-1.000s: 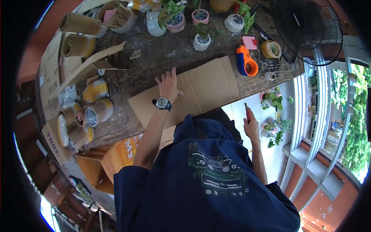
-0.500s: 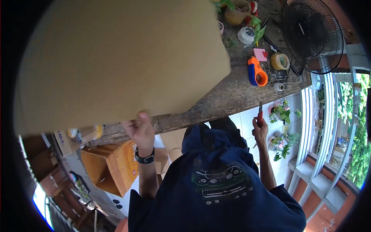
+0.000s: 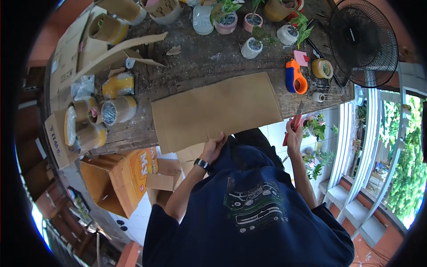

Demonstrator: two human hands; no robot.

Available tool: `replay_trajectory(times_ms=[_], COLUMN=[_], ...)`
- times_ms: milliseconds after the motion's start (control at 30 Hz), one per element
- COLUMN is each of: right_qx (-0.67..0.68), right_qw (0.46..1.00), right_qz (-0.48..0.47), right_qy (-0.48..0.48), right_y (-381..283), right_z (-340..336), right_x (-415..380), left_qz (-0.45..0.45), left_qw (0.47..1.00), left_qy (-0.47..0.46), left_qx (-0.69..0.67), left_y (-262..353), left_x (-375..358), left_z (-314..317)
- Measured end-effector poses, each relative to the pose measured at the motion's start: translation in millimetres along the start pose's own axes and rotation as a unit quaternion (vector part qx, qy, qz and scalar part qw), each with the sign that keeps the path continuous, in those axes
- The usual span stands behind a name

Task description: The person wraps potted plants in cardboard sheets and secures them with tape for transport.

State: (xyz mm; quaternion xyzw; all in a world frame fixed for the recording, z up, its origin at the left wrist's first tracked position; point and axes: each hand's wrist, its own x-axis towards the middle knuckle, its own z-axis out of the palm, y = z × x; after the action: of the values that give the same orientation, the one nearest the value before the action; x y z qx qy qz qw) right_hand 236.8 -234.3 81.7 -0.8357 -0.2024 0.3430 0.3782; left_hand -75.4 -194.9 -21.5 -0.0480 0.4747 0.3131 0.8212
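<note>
A rectangular piece of brown cardboard (image 3: 218, 109) lies on the wooden table, reaching its front edge. My left hand (image 3: 214, 147) grips the cardboard's near edge, thumb on top and fingers mostly hidden beneath. Off the table's edge, to the right of the cardboard, my right hand (image 3: 293, 141) is closed around a red utility knife (image 3: 296, 122). Its blade is out and points up, away from me. The blade and the cardboard are apart. Beyond them sits an orange and blue tape dispenser (image 3: 296, 79).
Small potted plants (image 3: 252, 47) line the back of the wooden table (image 3: 191, 62). Wrapped cardboard rolls (image 3: 119, 110) and cut cardboard (image 3: 120, 49) occupy the left. A black fan (image 3: 362, 42) stands at the right. An orange carton (image 3: 129, 178) sits on the floor below.
The cardboard has come down from close in front of the camera onto the table. My left hand has moved right along with its near edge. The right hand still holds the utility knife.
</note>
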Motion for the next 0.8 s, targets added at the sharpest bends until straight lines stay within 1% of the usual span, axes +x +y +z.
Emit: replay_trajectory(times_ms=[33,67,100,133,167,200,233,267,300,333,367,400,433,500,567,600,667,767,800], right_qx=[-0.076,-0.104,-0.143,-0.165,-0.183,-0.180,-0.108,-0.120,-0.131,-0.190,-0.247,-0.242,-0.225,-0.192,-0.176,-0.169,-0.223,-0.283,-0.299], right_qw=[0.996,0.991,0.986,0.976,0.962,0.973,0.988,0.987,0.985,0.972,0.954,0.956,0.954,0.947,0.945,0.943,0.926,0.900,0.892], right_qz=[-0.047,-0.085,-0.087,-0.144,-0.201,-0.139,-0.079,-0.084,-0.089,-0.119,-0.147,-0.104,-0.137,-0.204,-0.196,-0.191,-0.209,-0.244,-0.256], right_qy=[0.000,0.027,0.009,0.011,0.014,-0.044,-0.076,-0.073,-0.069,-0.076,-0.084,-0.133,-0.143,-0.160,-0.195,-0.212,-0.222,-0.225,-0.224], right_y=[-1,0,1,-2,-5,-13,-17,-12,-6,-9,-12,-21,-20,-20,-46,-57,-67,-82,-86], right_z=[1,6,10,19,31,38,51,64,77,87,98,107,119,142,160,168,188,215,223], right_x=[-1,-5,-4,-6,-8,-9,-10,-7,-3,-1,0,0,-1,-4,-16,-21,-17,-6,-2], left_qz=[-0.006,-0.030,-0.052,-0.074,-0.153,-0.232,-0.247,-0.262,-0.208,-0.152,-0.012,0.128,0.264,0.342,0.337,0.301,0.229,0.153,0.159], left_qw=[1.000,0.999,0.998,0.996,0.985,0.967,0.955,0.938,0.918,0.883,0.837,0.763,0.665,0.580,0.474,0.453,0.410,0.372,0.371], left_qy=[-0.003,-0.017,-0.031,-0.044,-0.061,-0.080,-0.090,-0.102,-0.102,-0.100,-0.106,-0.108,-0.108,-0.023,0.029,0.045,0.079,0.090,0.091], left_qx=[0.004,0.014,0.025,0.037,0.052,0.069,0.138,0.205,0.322,0.433,0.537,0.624,0.690,0.739,0.813,0.838,0.879,0.911,0.910], left_y=[1,0,1,5,14,26,31,36,38,39,47,61,78,116,148,157,168,168,170], left_x=[6,13,17,17,17,15,10,6,3,3,5,10,14,21,31,39,59,80,82], left_z=[2,7,19,31,41,54,63,72,79,81,80,74,72,82,93,94,91,80,80])
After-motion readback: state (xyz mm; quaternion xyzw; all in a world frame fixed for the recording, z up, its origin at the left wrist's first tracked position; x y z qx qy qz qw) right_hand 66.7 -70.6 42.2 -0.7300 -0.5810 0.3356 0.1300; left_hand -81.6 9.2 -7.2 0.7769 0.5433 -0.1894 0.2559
